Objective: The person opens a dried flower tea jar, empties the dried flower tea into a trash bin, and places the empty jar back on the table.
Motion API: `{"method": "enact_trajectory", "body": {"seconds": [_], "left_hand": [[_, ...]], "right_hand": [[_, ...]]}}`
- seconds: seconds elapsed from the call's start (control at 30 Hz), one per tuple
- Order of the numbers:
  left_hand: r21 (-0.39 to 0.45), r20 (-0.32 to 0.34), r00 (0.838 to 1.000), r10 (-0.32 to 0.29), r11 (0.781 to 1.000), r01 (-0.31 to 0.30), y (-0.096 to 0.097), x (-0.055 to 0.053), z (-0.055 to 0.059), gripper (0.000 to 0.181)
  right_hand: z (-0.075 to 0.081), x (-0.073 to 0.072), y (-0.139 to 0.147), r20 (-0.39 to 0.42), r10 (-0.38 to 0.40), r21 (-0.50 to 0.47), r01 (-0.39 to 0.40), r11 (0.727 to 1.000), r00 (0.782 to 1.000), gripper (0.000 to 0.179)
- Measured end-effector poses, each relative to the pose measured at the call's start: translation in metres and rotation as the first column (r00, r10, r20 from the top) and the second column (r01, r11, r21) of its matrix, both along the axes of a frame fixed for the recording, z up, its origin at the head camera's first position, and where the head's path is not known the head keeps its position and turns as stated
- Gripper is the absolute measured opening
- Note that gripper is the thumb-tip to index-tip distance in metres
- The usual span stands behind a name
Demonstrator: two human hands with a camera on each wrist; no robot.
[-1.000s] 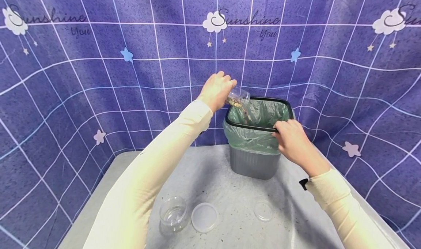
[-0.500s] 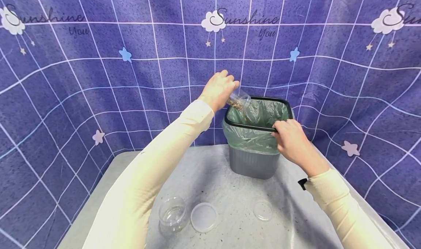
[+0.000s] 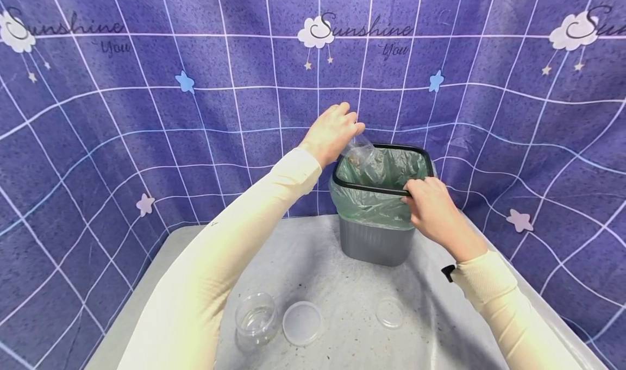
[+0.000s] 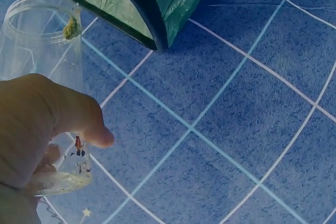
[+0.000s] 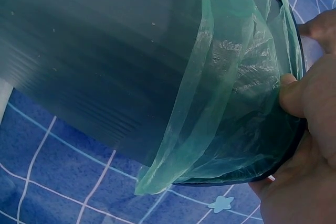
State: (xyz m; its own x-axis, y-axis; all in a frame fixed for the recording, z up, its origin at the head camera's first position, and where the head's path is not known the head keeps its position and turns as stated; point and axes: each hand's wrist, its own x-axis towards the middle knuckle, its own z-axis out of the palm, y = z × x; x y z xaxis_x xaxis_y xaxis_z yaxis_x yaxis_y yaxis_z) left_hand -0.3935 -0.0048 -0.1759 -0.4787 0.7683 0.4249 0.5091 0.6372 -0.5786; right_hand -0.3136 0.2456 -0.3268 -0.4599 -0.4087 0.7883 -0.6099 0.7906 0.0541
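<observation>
In the head view my left hand (image 3: 332,132) grips a clear plastic jar (image 3: 362,152), tilted mouth-down over the left side of a grey trash bin (image 3: 376,244). A yellow-green clump (image 4: 70,28) clings near the jar's mouth in the left wrist view. Dark and red flecks (image 4: 79,144) stick to its wall near the base. The bin wears a green bag (image 3: 374,207) under a black rim (image 3: 364,187). My right hand (image 3: 432,212) holds that rim at the front right corner, its thumb (image 5: 293,96) on the bag's outside. What lies deep inside the bin is hidden.
Nearer on the grey table (image 3: 342,305) stands an uncapped clear jar (image 3: 256,318). Beside it lie a frosted round lid (image 3: 302,323) and, farther right, a clear lid (image 3: 390,312). Small crumbs are scattered there. A blue-purple patterned curtain (image 3: 244,109) encloses the back and sides.
The dried bits in the jar have poured down into the bin, leaving only a few. My left hand has shifted slightly right and tipped the jar more. The right hand stays on the rim.
</observation>
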Motion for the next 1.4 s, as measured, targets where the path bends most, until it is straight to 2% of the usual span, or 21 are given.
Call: {"method": "enact_trajectory", "body": {"seconds": [0.13,0.27,0.4,0.5,0.67,0.9,1.07,1.23,1.4], "left_hand": [[-0.025,-0.051,0.998,-0.039,0.999,0.038,0.004,0.0,0.001,0.032],[-0.06,-0.075,0.995,-0.066,0.996,0.062,0.008,0.0,0.001,0.027],[-0.131,-0.076,0.996,-0.036,0.991,0.025,0.014,0.001,0.002,0.031],[-0.203,-0.087,0.996,-0.012,0.979,-0.006,0.019,0.003,0.002,0.035],[-0.277,-0.126,0.992,-0.008,0.961,-0.027,0.025,0.006,-0.002,0.029],[-0.28,-0.145,0.989,0.01,0.959,-0.051,0.026,0.006,-0.007,0.029],[-0.27,-0.133,0.991,0.012,0.962,-0.047,0.024,0.007,-0.007,0.031],[-0.235,-0.108,0.993,0.054,0.969,-0.078,0.024,0.008,-0.006,0.031],[-0.24,-0.098,0.993,0.07,0.966,-0.092,0.024,0.007,-0.006,0.031]], "right_hand": [[0.001,0.0,0.0,-0.005,0.0,0.005,0.0,1.0,1.0,0.018],[0.001,-0.001,0.0,-0.014,0.002,0.01,-0.002,1.0,1.0,0.018],[0.0,-0.002,0.0,-0.012,0.002,0.008,-0.002,1.0,1.0,0.018],[0.0,-0.002,0.0,-0.006,0.002,0.006,-0.002,1.0,1.0,0.018],[-0.001,-0.001,0.0,0.005,0.002,0.0,-0.002,1.0,1.0,0.018],[-0.001,0.001,-0.001,0.001,0.004,0.002,-0.004,1.0,1.0,0.019],[0.0,0.001,-0.001,0.0,0.006,0.005,-0.006,1.0,1.0,0.018],[0.002,0.002,-0.001,0.005,0.007,-0.001,-0.007,1.0,1.0,0.018],[0.002,0.002,-0.001,0.008,0.0,0.002,0.0,1.0,1.0,0.018]]}}
